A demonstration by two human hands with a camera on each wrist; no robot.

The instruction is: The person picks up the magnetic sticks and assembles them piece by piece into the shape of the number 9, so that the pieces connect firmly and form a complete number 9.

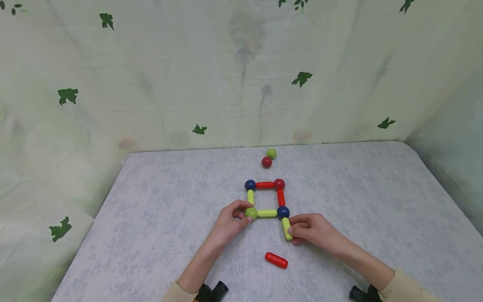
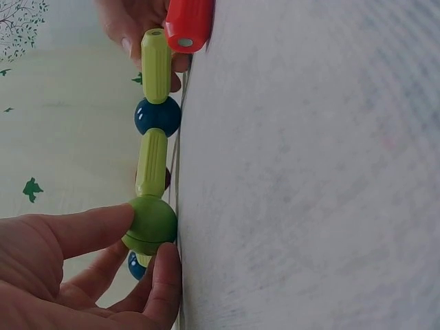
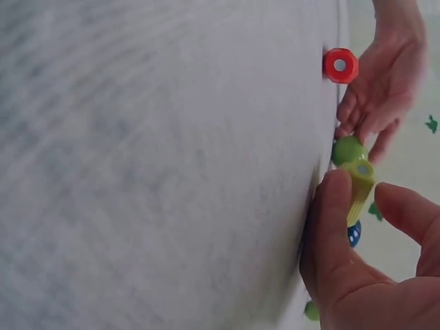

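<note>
Magnetic rods and balls form a square on the table. Its corners are a dark blue ball point(image 1: 250, 185), a red ball point(image 1: 279, 184), a second blue ball point(image 1: 283, 212) and a green ball point(image 1: 251, 213). My left hand point(image 1: 233, 219) pinches that green ball between thumb and fingers. A yellow-green rod point(image 1: 286, 229) sticks out from the near right blue ball toward me. My right hand point(image 1: 313, 230) holds this rod at its right side, thumb and fingers about it; in the right wrist view the thumb point(image 3: 405, 210) lies close to the rod's end.
A loose red rod point(image 1: 276, 260) lies nearer to me, below the square. Beyond the square, a loose red ball point(image 1: 266, 162) and a light green ball point(image 1: 271, 153) sit together close to the table's back edge. A leaf-patterned curtain point(image 1: 170, 84) hangs behind the table.
</note>
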